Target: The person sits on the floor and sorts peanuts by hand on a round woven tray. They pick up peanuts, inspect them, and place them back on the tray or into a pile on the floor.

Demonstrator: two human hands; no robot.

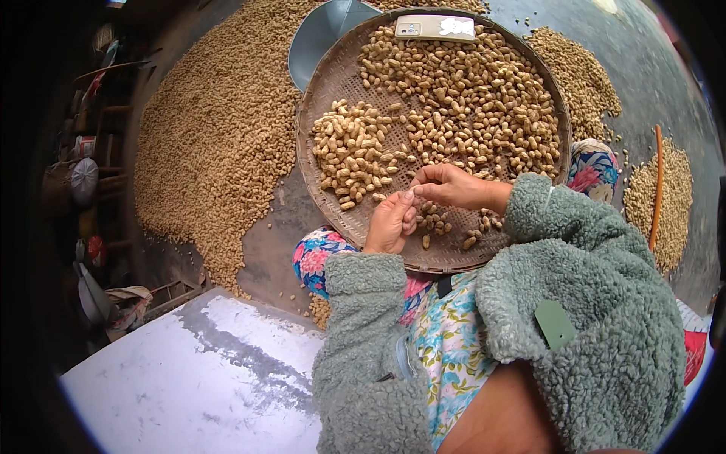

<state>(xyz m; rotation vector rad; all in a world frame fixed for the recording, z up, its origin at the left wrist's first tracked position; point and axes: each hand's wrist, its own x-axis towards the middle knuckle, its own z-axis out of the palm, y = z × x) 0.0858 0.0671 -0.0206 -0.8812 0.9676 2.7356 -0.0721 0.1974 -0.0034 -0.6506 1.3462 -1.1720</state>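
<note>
Both of my hands meet over the near part of a round woven bamboo tray (pixel 327 193) resting across my lap. My left hand (pixel 389 224) is curled with thumb and forefinger pinched together. Against its fingertips, my right hand (pixel 452 188) pinches too. Whatever is between the fingertips is too small and covered to make out. Unshelled peanuts (pixel 484 106) spread over the tray's far and right side. A separate heap of peanuts (pixel 352 151) lies left of my hands, and a few darker peanuts (pixel 432 219) sit just below my right hand.
A pale phone (pixel 435 28) lies at the tray's far rim. Behind the tray's left edge is a grey-blue basin (pixel 321 38). A large peanut pile (pixel 215 129) covers the floor at left; smaller piles (pixel 578 79) lie at right, one with an orange stick (pixel 658 189). A whitish surface (pixel 204 371) is at lower left.
</note>
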